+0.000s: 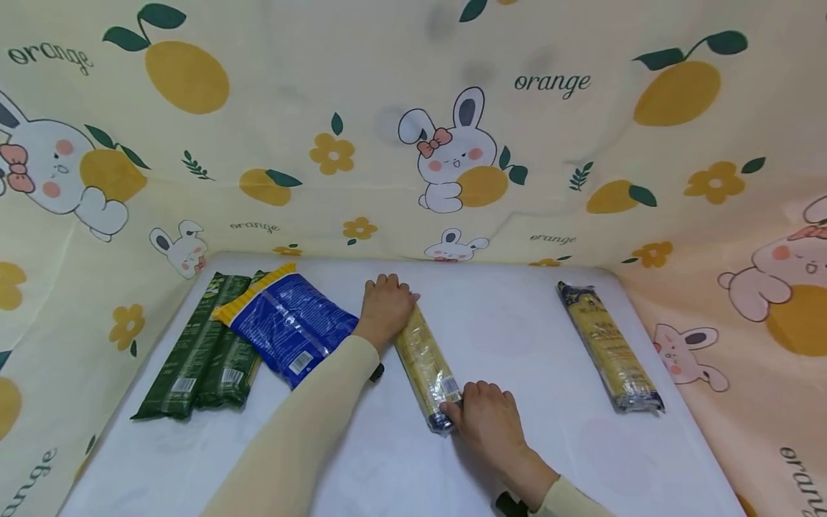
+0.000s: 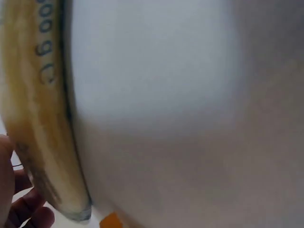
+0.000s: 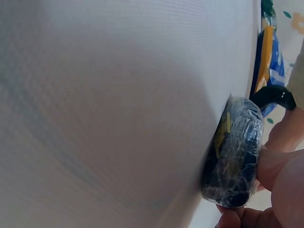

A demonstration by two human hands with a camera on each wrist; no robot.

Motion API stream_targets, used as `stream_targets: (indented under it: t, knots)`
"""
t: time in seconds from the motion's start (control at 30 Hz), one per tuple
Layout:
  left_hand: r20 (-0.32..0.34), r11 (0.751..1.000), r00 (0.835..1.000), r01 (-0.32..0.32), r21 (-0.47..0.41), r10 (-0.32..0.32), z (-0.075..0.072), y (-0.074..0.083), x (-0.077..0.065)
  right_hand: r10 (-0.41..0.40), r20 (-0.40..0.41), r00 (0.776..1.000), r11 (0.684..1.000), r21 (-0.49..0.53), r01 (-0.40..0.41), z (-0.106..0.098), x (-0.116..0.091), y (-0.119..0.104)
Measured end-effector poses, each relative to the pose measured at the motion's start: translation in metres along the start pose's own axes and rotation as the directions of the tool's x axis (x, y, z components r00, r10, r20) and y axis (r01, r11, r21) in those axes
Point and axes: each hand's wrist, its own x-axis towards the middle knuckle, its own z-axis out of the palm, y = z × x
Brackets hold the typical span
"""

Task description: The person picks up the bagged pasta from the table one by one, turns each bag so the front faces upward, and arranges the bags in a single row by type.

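Left hand [image 1: 386, 309] and right hand [image 1: 492, 427], both bare, gripped a clear-wrapped yellow packet [image 1: 423, 352] by its two ends at a white tabletop [image 1: 530, 345]. The left held the far end, which pointed to 11 o'clock, with fingers curled over it; the right pinched the near end, at 5 o'clock, its thumb on the dark blue wrapping. Whether the packet's whole length rested on the surface could not be told. With that packet as the dial's centre, a second yellow packet [image 1: 607, 352] lay well apart at 3 o'clock, slanted much the same way. A blue bag [image 1: 287, 323] with a yellow band sat between 9 and 10 o'clock, overlapping two green packets [image 1: 184, 359] at 9 o'clock. Pale sleeves [image 1: 304, 416] covered the forearms. At 12 o'clock rose a cream cloth [image 1: 362, 64] printed with rabbits, fruit and flowers.
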Motion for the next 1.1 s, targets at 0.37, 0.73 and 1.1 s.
stream_targets:
  t: [0.37,0.73,1.1]
  knots:
    - [-0.004,0.998,0.999,0.047,0.042,-0.046,0.011,0.002,0.002,-0.048,-0.075,0.996,0.999,-0.029,0.046,0.001,-0.006,-0.003]
    - [-0.004,0.999,1.000,0.024,0.033,-0.024,0.012,0.001,0.007,-0.039,-0.094,0.995,0.999,-0.021,0.038,0.007,-0.009,-0.005]
    - [-0.396,0.991,0.908,-0.133,0.032,0.135,-0.013,0.005,0.014,-0.020,-0.142,0.990,1.000,0.016,0.023,0.004,-0.009,0.000]
